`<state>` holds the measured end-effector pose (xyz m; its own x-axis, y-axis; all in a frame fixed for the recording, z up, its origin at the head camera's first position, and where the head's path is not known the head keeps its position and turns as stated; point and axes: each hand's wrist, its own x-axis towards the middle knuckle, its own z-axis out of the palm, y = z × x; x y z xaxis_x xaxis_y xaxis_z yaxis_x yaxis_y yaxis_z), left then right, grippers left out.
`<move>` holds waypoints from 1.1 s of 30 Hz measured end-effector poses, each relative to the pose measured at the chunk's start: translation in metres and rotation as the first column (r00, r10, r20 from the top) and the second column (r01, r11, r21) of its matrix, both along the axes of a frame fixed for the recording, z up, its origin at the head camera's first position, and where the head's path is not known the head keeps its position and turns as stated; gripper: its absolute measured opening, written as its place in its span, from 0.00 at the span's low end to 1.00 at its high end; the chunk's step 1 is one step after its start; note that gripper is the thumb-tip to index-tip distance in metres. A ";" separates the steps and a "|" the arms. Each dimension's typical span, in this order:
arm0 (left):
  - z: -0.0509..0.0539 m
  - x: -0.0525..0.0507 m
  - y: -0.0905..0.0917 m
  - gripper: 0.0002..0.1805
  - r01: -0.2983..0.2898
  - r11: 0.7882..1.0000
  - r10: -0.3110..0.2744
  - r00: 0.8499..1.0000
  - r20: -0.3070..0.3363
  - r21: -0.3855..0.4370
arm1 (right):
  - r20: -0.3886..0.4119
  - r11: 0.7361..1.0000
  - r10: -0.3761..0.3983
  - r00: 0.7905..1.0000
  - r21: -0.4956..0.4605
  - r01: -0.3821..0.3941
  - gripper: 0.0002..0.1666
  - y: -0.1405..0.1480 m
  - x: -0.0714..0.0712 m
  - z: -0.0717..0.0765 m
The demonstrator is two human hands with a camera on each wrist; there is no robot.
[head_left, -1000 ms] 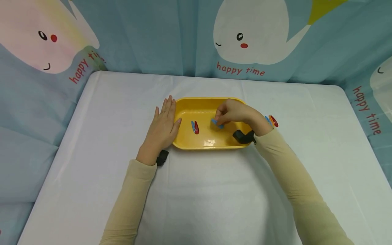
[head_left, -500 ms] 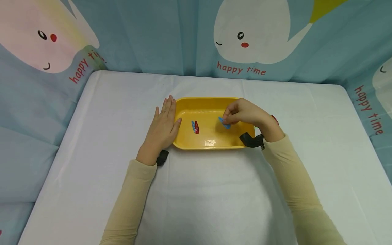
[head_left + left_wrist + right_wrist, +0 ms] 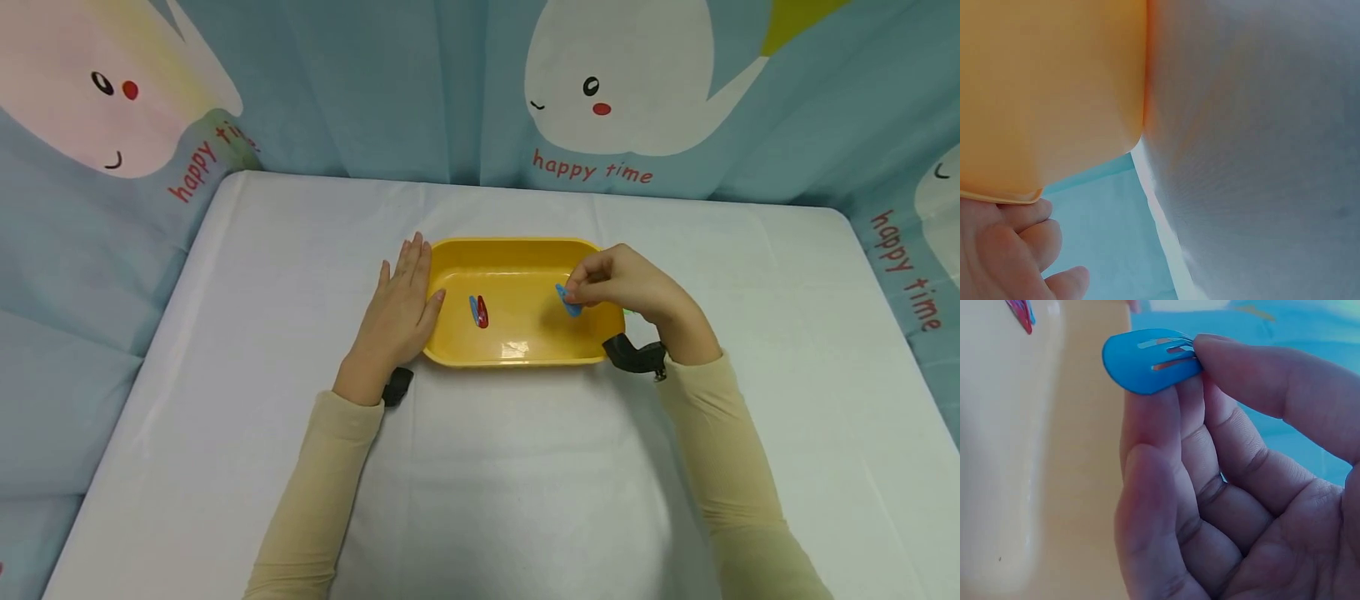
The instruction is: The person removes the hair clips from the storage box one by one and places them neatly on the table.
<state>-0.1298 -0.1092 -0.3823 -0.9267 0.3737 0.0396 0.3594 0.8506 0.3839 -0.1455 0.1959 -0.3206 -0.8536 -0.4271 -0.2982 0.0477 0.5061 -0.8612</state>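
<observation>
My right hand (image 3: 637, 287) pinches a blue snap hair clip (image 3: 567, 302) between thumb and fingertips, above the right part of a yellow tray (image 3: 517, 361). The right wrist view shows this clip's broad rounded end and slotted middle; the thumb covers its narrow tip. Side by side on the tray floor, left of centre, lie another blue hair clip (image 3: 473, 311) and a red one (image 3: 482, 312). My left hand (image 3: 393, 317) rests against the tray's left rim with fingers straight, the thumb over the edge. The left wrist view shows its fingers at the tray's outer wall (image 3: 1054, 94).
A white cloth covers the table (image 3: 517, 483). Just beyond the tray's right rim a small green piece (image 3: 628, 312) peeks out beside my right hand, mostly hidden. A blue curtain (image 3: 390, 92) printed with whales hangs behind the table. Black camera mounts (image 3: 633, 357) sit at both wrists.
My right hand has moved right across the tray with the blue hair clip. It now hides the several clips seen right of the tray a second ago. My left hand stays put.
</observation>
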 end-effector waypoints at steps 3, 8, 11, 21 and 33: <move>0.000 0.000 0.000 0.36 -0.001 1.000 0.001 1.000 0.000 -0.002 | -0.008 1.000 -0.006 1.000 -0.011 0.006 0.11 0.006 0.002 0.000; 0.001 0.000 0.000 0.36 -0.004 1.000 0.004 1.000 0.003 -0.006 | -0.012 0.999 -0.043 0.999 -0.033 0.043 0.10 0.016 0.004 -0.003; 0.000 0.000 0.000 0.36 -0.005 1.000 0.005 1.000 0.003 -0.001 | -0.017 0.996 -0.067 0.998 -0.051 0.067 0.09 0.021 0.005 -0.005; -0.001 0.000 0.001 0.36 0.001 1.000 0.000 1.000 -0.008 0.007 | -0.054 0.987 -0.115 0.992 -0.115 0.108 0.06 0.039 0.008 -0.011; -0.001 0.000 0.001 0.36 0.002 1.000 -0.002 1.000 0.001 0.016 | -0.059 0.972 -0.218 0.974 -0.106 0.211 0.04 0.056 0.009 -0.008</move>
<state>-0.1300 -0.1083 -0.3831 -0.9261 0.3746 0.0449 0.3606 0.8436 0.3978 -0.1369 0.2521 -0.3286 -0.9457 -0.2557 -0.2005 0.0841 0.4033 -0.9112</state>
